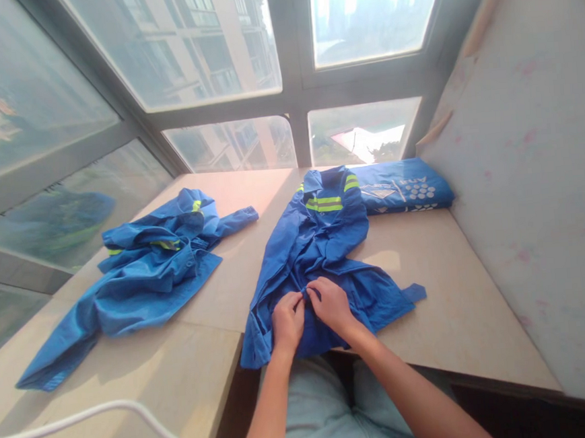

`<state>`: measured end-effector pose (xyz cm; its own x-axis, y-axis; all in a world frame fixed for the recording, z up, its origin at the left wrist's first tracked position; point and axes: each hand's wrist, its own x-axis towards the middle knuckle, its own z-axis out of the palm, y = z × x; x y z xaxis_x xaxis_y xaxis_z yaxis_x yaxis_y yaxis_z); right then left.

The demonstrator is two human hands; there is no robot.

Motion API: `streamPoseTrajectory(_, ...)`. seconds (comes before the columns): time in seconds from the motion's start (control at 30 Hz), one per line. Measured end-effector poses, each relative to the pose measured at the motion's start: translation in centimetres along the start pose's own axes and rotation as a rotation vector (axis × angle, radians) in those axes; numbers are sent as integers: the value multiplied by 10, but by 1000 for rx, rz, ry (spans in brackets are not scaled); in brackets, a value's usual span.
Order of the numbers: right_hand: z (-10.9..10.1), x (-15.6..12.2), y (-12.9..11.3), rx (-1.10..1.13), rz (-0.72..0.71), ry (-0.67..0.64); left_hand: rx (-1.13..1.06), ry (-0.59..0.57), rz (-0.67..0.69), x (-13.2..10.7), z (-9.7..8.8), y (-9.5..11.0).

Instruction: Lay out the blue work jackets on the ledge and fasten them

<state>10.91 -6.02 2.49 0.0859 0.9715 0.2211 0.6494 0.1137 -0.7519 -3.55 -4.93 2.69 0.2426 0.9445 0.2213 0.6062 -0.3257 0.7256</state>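
Note:
A blue work jacket (319, 244) with yellow-green reflective stripes lies front up before me, collar toward the window. Both hands meet at its front opening, low on the body. My left hand (287, 319) pinches the cloth of the front edge between thumb and fingers. Right beside it, my right hand (329, 304) is closed on the same edge, fingertips nearly touching those of the left. Whether a button sits between the fingers is hidden. One cuff (414, 293) sticks out from under the jacket at the right.
A second blue jacket (160, 276) lies crumpled at the left on the wooden surface (211, 340). Behind the near jacket's right shoulder is a folded blue bag (406, 184) with white print. A white cable (119, 405) crosses the lower left. Windows and a papered wall (537, 179) border the surface.

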Motion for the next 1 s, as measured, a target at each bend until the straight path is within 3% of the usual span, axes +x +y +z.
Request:
streamPoseTrajectory(0.33,3,6,0,-91,82,65,-27,-54,32,0,-12,4)
streamPoseTrajectory(0.43,-17,15,19,-163,195,170,-11,58,-44,-6,-30,-7)
streamPoseTrajectory(0.53,-50,21,46,-193,230,227,14,203,-152,-14,-57,-26)
streamPoseTrajectory(0.6,-72,21,59,-231,239,213,37,164,-125,-17,-74,-37)
streamPoseTrajectory(0.67,-88,18,61,-313,224,174,72,25,-44,-16,-86,-40)
streamPoseTrajectory(0.73,-94,14,48,-384,146,189,126,-70,33,-12,-90,-34)
streamPoseTrajectory(0.83,-86,11,8,-340,-86,233,160,-52,124,-2,-83,-11)
streamPoseTrajectory(0.93,-63,13,-28,-323,-255,87,135,-49,194,7,-66,15)
streamPoseTrajectory(1.0,-47,18,-36,-424,-225,-28,136,-65,219,13,-53,27)
